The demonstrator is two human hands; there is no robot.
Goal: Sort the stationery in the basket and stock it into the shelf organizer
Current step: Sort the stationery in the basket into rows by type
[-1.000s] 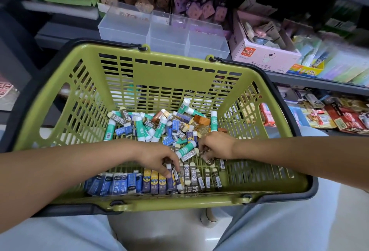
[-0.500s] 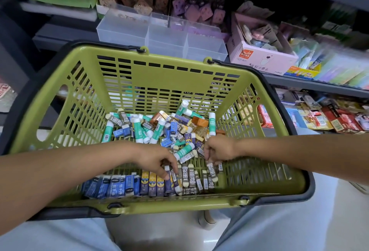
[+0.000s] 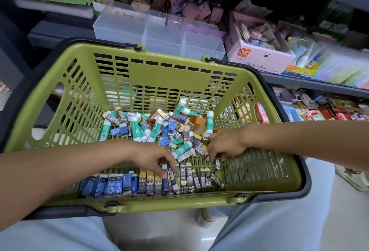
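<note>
- The row of small paper-sleeved erasers (image 3: 151, 180), stood on edge along the 6 o'clock wall of the olive-green slotted plastic basket (image 3: 165, 71), looks easy to upset: blue sleeves at its 9 o'clock end, yellow-and-navy ones in the middle, grey "2B" ones at its 3 o'clock end. A nudge from either wrist could likely tip them like dominoes and mix the colours again.
- The loose heap of teal-and-white glue sticks and mixed erasers (image 3: 159, 127) lies at the basket's centre toward 12 o'clock; a stick such as the one nearest the row (image 3: 182, 150) may roll down into the sorted line.
- The basket appears to rest on the person's lap, so a shifted knee could slide everything.
- The clear three-compartment plastic shelf organizer (image 3: 159, 31) sits on the shelf at 12 o'clock beyond the basket, seemingly unstocked; carrying too many erasers there in one go risks dropping some.
- The left hand (image 3: 153, 159) reaches in from 9 o'clock, palm down, its grip pinching one navy-sleeved eraser (image 3: 165, 176) in the row.
- The right hand (image 3: 223, 147) comes in from 3 o'clock, fingers curled downward onto erasers at the heap's edge; whether its grip holds one I cannot tell.
</note>
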